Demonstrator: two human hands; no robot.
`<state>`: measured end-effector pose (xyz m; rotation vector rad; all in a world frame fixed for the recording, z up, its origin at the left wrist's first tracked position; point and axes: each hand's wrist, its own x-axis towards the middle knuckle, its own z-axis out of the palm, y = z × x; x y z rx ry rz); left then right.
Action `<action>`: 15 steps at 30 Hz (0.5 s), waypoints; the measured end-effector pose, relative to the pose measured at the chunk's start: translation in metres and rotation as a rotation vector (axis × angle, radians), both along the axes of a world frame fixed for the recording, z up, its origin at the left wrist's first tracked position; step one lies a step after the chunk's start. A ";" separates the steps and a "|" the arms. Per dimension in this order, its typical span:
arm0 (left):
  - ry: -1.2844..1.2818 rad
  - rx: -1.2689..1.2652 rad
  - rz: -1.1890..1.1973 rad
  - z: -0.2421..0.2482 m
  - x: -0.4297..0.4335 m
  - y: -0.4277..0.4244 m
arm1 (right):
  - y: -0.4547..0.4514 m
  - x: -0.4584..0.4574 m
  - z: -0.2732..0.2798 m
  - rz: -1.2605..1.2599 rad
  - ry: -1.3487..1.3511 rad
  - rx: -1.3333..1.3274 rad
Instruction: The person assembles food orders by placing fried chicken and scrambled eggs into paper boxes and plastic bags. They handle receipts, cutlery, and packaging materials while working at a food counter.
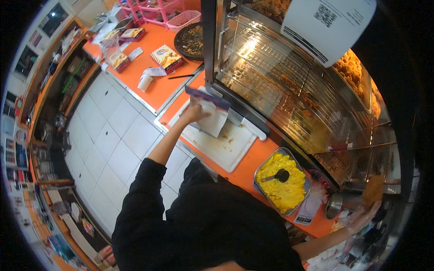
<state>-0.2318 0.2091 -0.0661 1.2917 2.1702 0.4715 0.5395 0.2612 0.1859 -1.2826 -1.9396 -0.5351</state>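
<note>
My left hand (196, 113) grips the near side of an open cardboard food box (216, 118), with its fingers over the white inside. The box has a purple printed flap standing up and rests on a white cutting board (234, 149) with brown crumbs. Beside the box, against the cabinet, lies a cleaver-like knife with a white handle (255, 129). Far to the right, my right hand (365, 216), in what looks like a clear plastic glove, holds up a flat breaded fried piece (373, 191) by its lower end. The fingers there are blurred.
A glass-fronted heated display cabinet (271, 67) with wire racks borders the orange counter (268, 149). Nearer me stand a metal tray of yellow food (284, 193) with a black scoop (281, 175), a scale (305, 211) and a metal bowl (334, 205). Printed boxes (166, 58) lie farther left.
</note>
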 end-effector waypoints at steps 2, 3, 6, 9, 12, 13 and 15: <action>0.113 0.110 -0.058 0.002 -0.008 -0.008 | -0.053 -0.051 -0.029 0.087 0.258 -0.136; 0.167 0.139 -0.056 0.007 -0.013 -0.013 | -0.073 -0.085 -0.041 0.146 0.336 -0.175; 0.364 0.180 -0.050 0.025 -0.031 -0.032 | -0.092 -0.212 -0.070 -0.036 0.904 -0.767; 0.512 0.368 -0.040 0.027 -0.046 -0.037 | -0.066 -0.345 -0.086 -0.078 0.378 -1.181; 0.318 0.176 -0.079 0.015 -0.059 -0.034 | -0.059 -0.449 -0.090 0.115 0.364 -1.429; 0.301 0.147 -0.099 0.010 -0.066 -0.033 | -0.056 -0.480 -0.096 0.124 0.207 -1.332; 0.282 0.163 -0.116 0.001 -0.084 -0.036 | -0.058 -0.539 -0.115 0.201 0.030 -1.158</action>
